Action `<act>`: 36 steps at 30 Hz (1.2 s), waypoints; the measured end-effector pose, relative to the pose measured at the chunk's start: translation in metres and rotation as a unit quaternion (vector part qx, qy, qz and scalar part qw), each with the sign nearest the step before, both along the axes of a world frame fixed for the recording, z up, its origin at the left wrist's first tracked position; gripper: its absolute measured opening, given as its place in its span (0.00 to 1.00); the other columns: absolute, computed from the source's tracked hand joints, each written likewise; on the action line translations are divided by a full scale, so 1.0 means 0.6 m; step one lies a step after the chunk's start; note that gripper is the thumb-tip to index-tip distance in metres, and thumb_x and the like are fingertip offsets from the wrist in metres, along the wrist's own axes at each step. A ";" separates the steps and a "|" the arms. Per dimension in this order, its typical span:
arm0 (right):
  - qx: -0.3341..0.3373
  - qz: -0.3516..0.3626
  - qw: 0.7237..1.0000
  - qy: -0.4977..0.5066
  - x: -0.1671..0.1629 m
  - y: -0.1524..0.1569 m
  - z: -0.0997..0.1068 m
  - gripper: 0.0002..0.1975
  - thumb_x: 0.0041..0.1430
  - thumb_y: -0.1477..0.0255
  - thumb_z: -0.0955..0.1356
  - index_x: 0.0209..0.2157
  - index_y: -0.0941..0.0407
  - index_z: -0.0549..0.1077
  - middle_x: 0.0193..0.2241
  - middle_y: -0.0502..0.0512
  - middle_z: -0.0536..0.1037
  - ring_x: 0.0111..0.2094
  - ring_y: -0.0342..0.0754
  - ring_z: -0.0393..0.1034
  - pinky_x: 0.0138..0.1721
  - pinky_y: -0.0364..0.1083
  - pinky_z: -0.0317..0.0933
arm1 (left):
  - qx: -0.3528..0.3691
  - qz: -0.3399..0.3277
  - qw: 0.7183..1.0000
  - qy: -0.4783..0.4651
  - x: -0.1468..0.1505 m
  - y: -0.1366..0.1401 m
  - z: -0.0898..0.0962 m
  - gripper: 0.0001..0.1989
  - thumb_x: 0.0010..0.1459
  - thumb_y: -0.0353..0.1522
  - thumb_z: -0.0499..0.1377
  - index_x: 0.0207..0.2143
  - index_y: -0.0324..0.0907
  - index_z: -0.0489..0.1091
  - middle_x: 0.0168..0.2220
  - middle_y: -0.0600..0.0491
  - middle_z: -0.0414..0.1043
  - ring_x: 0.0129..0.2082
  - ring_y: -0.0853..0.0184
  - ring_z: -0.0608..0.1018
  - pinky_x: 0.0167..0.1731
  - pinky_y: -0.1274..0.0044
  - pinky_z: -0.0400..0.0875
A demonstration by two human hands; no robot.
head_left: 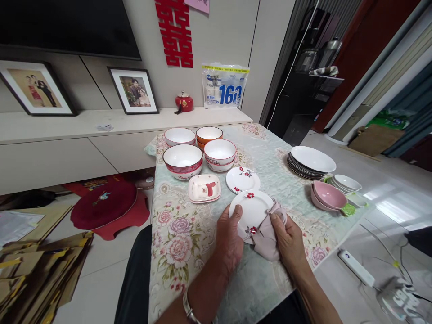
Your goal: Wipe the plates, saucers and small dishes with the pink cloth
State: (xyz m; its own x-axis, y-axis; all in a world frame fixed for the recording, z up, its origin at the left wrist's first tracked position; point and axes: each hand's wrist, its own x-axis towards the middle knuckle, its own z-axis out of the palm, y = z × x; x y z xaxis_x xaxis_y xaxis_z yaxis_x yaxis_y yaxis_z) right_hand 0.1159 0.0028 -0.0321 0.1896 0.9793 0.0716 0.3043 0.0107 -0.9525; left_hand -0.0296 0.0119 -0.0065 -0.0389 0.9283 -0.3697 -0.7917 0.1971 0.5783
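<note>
My left hand (230,234) grips the left edge of a small white plate (251,211) with red flowers, its thumb lying on top. The plate is raised a little above the table, tilted toward me. Wrapped over the plate's right edge is a pinkish-grey cloth (268,236), pinched in my right hand (288,231). Just behind lies a similar flowered plate (242,179), apparently stacked on another. To its left sits a rectangular dish (204,187) with a red-scarfed figure printed on it.
Stacked bowls (182,156) stand at the table's back left. On the right are stacked dark-rimmed plates (312,159), pink bowls (329,195) and small white bowls (346,182). A flowered tablecloth (178,238) covers the table. A red stool (104,204) stands on the left; a power strip (357,267) lies at right.
</note>
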 end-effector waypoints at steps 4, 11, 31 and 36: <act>-0.019 0.026 0.999 0.036 0.031 0.012 0.008 0.22 0.60 0.53 0.66 0.43 0.57 0.76 0.34 0.56 0.81 0.33 0.53 0.73 0.32 0.48 0.68 | 0.018 -0.063 0.998 0.011 -0.005 0.002 0.001 0.18 0.43 0.35 0.71 0.36 0.38 0.73 0.30 0.51 0.78 0.28 0.66 0.76 0.30 0.75 0.68; -0.001 0.101 0.993 -0.064 0.055 0.041 0.053 0.18 0.61 0.55 0.67 0.38 0.56 0.76 0.33 0.53 0.79 0.32 0.49 0.70 0.30 0.44 0.63 | 0.020 -0.123 0.990 0.064 -0.006 0.001 0.002 0.21 0.43 0.34 0.71 0.41 0.38 0.75 0.31 0.50 0.79 0.29 0.65 0.77 0.32 0.74 0.69; 0.021 0.057 0.970 -0.234 0.036 -0.045 0.038 0.21 0.64 0.53 0.62 0.29 0.55 0.71 0.26 0.52 0.71 0.30 0.50 0.67 0.32 0.46 0.62 | -0.031 0.037 0.999 -0.015 -0.011 0.009 -0.003 0.28 0.43 0.33 0.70 0.48 0.38 0.70 0.42 0.45 0.80 0.39 0.59 0.81 0.41 0.70 0.73; 0.142 -0.008 0.921 -0.362 0.031 -0.047 0.031 0.21 0.69 0.62 0.58 0.57 0.56 0.68 0.39 0.59 0.71 0.38 0.52 0.68 0.38 0.50 0.65 | -0.053 -0.034 0.997 0.048 -0.007 0.003 -0.008 0.25 0.45 0.36 0.69 0.46 0.38 0.71 0.36 0.48 0.80 0.34 0.60 0.80 0.37 0.70 0.73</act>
State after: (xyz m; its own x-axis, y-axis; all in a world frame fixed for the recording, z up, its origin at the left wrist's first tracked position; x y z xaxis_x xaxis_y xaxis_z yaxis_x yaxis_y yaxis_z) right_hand 0.1348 -0.0256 -0.0137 0.0059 0.8988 0.4383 0.8610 0.2183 -0.4594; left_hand -0.0337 0.0134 -0.0110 -0.0170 0.8863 -0.4628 -0.7162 0.3121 0.6242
